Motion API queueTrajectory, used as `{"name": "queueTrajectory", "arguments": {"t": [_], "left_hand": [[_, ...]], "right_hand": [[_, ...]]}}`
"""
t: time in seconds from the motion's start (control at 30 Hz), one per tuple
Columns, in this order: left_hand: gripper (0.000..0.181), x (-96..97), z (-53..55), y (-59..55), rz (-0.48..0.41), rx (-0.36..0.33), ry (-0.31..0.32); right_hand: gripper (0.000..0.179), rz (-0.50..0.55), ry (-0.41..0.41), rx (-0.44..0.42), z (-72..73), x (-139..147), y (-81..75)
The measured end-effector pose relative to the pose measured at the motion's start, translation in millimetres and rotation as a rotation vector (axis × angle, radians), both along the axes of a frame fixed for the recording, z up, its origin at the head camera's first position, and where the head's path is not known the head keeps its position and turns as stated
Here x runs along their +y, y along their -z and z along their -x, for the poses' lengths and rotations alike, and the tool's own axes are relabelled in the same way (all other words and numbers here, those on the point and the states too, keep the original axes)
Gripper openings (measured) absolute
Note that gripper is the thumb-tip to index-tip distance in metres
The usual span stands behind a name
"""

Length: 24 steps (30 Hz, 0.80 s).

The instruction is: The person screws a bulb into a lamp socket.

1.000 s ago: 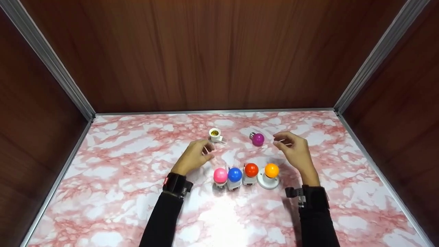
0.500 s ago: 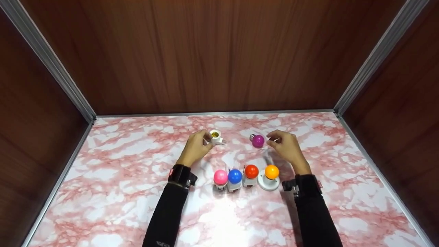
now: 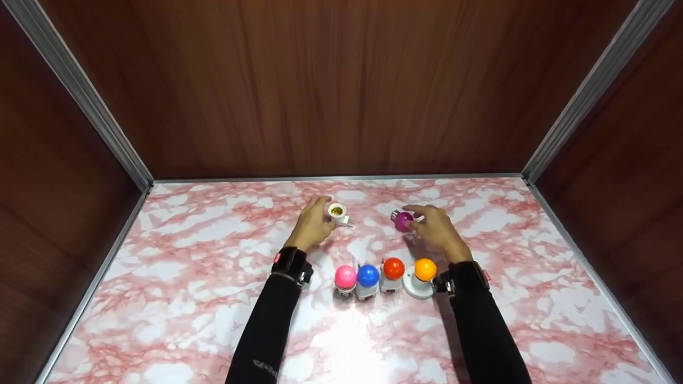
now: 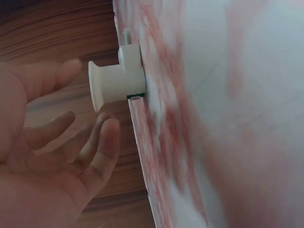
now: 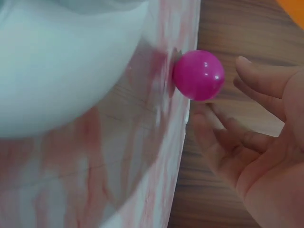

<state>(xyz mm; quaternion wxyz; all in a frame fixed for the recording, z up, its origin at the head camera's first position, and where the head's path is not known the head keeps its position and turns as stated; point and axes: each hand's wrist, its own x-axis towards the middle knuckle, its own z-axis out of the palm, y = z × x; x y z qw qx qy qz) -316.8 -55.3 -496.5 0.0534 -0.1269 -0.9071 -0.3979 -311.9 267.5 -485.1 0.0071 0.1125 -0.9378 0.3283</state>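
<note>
A white plug-in lamp socket (image 3: 340,219) stands on the table with its mouth up and its prongs to the right. My left hand (image 3: 315,228) is at its left side. In the left wrist view, the thumb and fingers are spread about the socket (image 4: 112,83), with a gap left between. A magenta light bulb (image 3: 403,222) lies on its side with its metal screw base to the left. At its right is my right hand (image 3: 435,230), and in the right wrist view its loosely bent fingers reach around the bulb (image 5: 197,76) without visibly gripping it.
Nearer me is a row of upright bulbs in white holders: pink (image 3: 346,277), blue (image 3: 367,276), red (image 3: 394,268) and orange (image 3: 425,269). The orange one's round base (image 3: 418,292) is close to the right wrist strap. Brown wood-grain panels (image 3: 341,90) enclose the marbled table (image 3: 213,298).
Both hands have moved inward, the left one forward and right to the lamp socket, the right one left to the magenta bulb. The socket and bulbs look unmoved on the table.
</note>
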Motion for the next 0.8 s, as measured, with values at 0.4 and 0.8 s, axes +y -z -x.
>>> {"name": "queueTrajectory", "arguments": {"t": [0.4, 0.8], "left_hand": [[0.042, 8.2, 1.3, 0.4, 0.064, 0.014, 0.065], [0.014, 10.6, -3.2, 13.5, 0.078, 0.058, 0.004]], "right_hand": [[0.032, -0.023, -0.019, 0.013, -1.8, -4, 2.5], [0.026, -0.035, -0.018, 0.023, -7.3, 1, 7.0]]}}
